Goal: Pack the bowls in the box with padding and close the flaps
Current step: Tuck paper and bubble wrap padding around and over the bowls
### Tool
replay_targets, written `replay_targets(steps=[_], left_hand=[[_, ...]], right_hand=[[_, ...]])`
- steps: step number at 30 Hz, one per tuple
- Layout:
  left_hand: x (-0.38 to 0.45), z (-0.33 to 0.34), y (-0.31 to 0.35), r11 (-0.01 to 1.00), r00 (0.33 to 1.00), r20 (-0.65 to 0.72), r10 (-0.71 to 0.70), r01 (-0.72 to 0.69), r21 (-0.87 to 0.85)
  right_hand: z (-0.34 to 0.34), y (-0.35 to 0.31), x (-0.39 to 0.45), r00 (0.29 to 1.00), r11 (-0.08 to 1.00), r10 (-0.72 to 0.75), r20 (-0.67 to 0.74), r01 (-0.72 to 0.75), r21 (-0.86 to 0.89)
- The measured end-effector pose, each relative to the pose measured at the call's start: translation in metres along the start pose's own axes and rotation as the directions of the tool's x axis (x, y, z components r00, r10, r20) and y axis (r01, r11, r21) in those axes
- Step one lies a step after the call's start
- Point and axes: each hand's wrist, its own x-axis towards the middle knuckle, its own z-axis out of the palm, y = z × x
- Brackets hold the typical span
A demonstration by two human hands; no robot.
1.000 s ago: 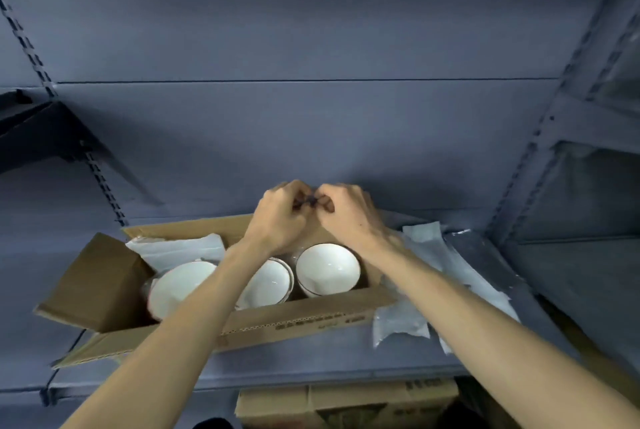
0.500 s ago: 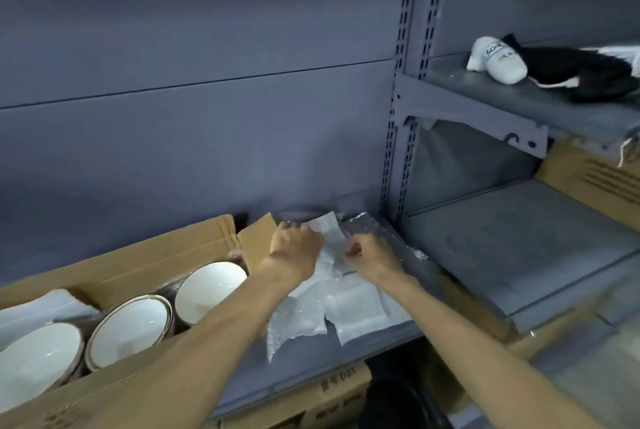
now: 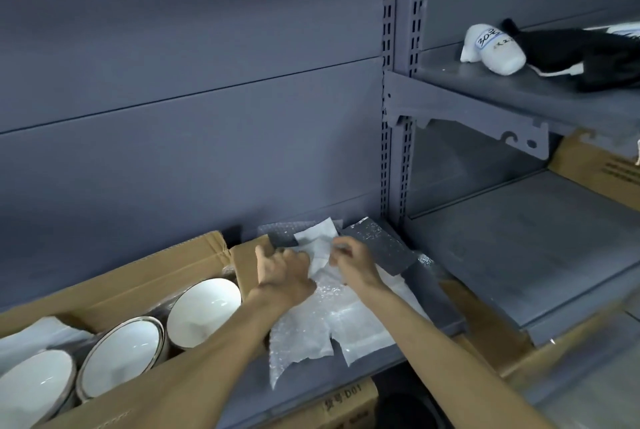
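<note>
Since a second ago both hands have been moved from above the box [image 3: 145,276] to the padding [image 3: 322,317] heaped just right of it on the shelf [image 3: 433,297]; a fresh sheet is judged about to be fetched. A thin white foam sheet [image 3: 317,243] is pinched by the left hand [image 3: 282,267] and right hand [image 3: 353,260]; crinkled bubble wrap lies beneath. Three glossy white bowls [image 3: 204,307] are seated in the corrugated box, flaps open

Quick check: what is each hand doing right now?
Left hand: grips the white padding sheet.
Right hand: pinches the same sheet.
</note>
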Motion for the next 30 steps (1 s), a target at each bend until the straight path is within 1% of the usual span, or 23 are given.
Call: replay_targets(steps=[2,3,4,5,6,7,8,9,10,11,14,15,17,19,20,21,23,25,26,28,29,30], left_hand=[[0.001,-0.01,-0.008,0.977,0.998,-0.042,-0.049,0.04,-0.208],[0.002,-0.016,-0.014,0.946,0.995,-0.062,-0.083,0.059,-0.32],[0.001,-0.023,-0.021,0.9,0.99,-0.079,-0.114,0.069,-0.43],[0.0,-0.029,-0.028,0.821,0.987,-0.089,-0.136,0.062,-0.568],[-0.001,-0.035,-0.037,0.677,0.986,-0.084,-0.145,0.037,-0.735],[-0.005,-0.04,-0.046,0.452,0.989,-0.066,-0.131,0.001,-0.892],[-0.01,-0.046,-0.055,0.214,0.992,-0.054,-0.11,-0.029,-0.976],[-0.016,-0.053,-0.065,0.034,0.994,-0.057,-0.093,-0.054,-0.998],[-0.022,-0.058,-0.075,-0.062,0.994,-0.063,-0.088,-0.069,-0.996],[-0.028,-0.061,-0.084,-0.113,0.994,-0.063,-0.091,-0.073,-0.991],[-0.045,-0.063,-0.114,-0.177,0.991,-0.034,-0.131,-0.057,-0.983],[-0.051,-0.063,-0.125,-0.167,0.987,-0.06,-0.149,-0.085,-0.982],[-0.065,-0.066,-0.147,-0.037,0.951,-0.187,-0.247,-0.202,-0.979],[-0.077,-0.073,-0.17,0.095,0.864,-0.337,-0.374,-0.326,-0.941],[-0.082,-0.077,-0.182,0.172,0.816,-0.409,-0.408,-0.372,-0.912],[-0.086,-0.081,-0.193,0.273,0.777,-0.478,-0.409,-0.395,-0.877],[-0.091,-0.09,-0.212,0.509,0.744,-0.584,-0.326,-0.383,-0.771],[-0.096,-0.097,-0.228,0.702,0.745,-0.636,-0.201,-0.343,-0.624],[-0.097,-0.099,-0.234,0.773,0.753,-0.644,-0.133,-0.328,-0.543],[-0.098,-0.096,-0.242,0.868,0.771,-0.637,-0.017,-0.305,-0.393],[-0.098,-0.093,-0.244,0.9,0.777,-0.63,0.009,-0.281,-0.334],[-0.099,-0.088,-0.247,0.928,0.783,-0.621,0.004,-0.235,-0.29]], right_hand=[[-0.004,-0.005,0.001,0.999,0.994,0.013,-0.044,-0.008,0.112],[-0.006,-0.008,0.001,0.998,0.99,0.024,-0.064,-0.015,0.144],[-0.008,-0.011,0.0,0.997,0.985,0.027,-0.075,-0.014,0.172],[-0.009,-0.012,-0.001,0.997,0.983,0.029,-0.076,-0.014,0.185],[-0.009,-0.015,-0.001,0.998,0.982,0.024,-0.062,-0.012,0.188],[-0.008,-0.018,-0.004,1.0,0.984,0.007,-0.031,-0.001,0.181],[-0.006,-0.022,-0.007,1.0,0.983,-0.022,0.008,0.02,0.18],[-0.003,-0.028,-0.01,0.997,0.981,-0.061,0.052,0.05,0.189],[0.001,-0.037,-0.013,0.99,0.975,-0.104,0.094,0.083,0.205],[0.006,-0.045,-0.017,0.981,0.968,-0.15,0.123,0.12,0.221],[0.021,-0.068,-0.024,0.958,0.942,-0.258,0.121,0.222,0.251],[0.026,-0.075,-0.026,0.948,0.935,-0.297,0.116,0.264,0.238],[0.037,-0.087,-0.031,0.913,0.912,-0.384,0.134,0.353,0.209],[0.051,-0.098,-0.035,0.877,0.883,-0.459,0.139,0.433,0.181],[0.058,-0.103,-0.037,0.862,0.869,-0.489,0.133,0.467,0.164],[0.067,-0.107,-0.04,0.848,0.855,-0.515,0.127,0.497,0.149],[0.084,-0.113,-0.046,0.82,0.828,-0.56,0.117,0.551,0.106],[0.101,-0.117,-0.051,0.79,0.797,-0.604,0.104,0.601,0.056],[0.108,-0.119,-0.053,0.774,0.779,-0.626,0.1,0.627,0.028],[0.122,-0.12,-0.053,0.749,0.753,-0.649,0.133,0.658,-0.033],[0.128,-0.12,-0.052,0.747,0.748,-0.642,0.171,0.659,-0.072],[0.135,-0.121,-0.052,0.753,0.749,-0.622,0.216,0.652,-0.115]])
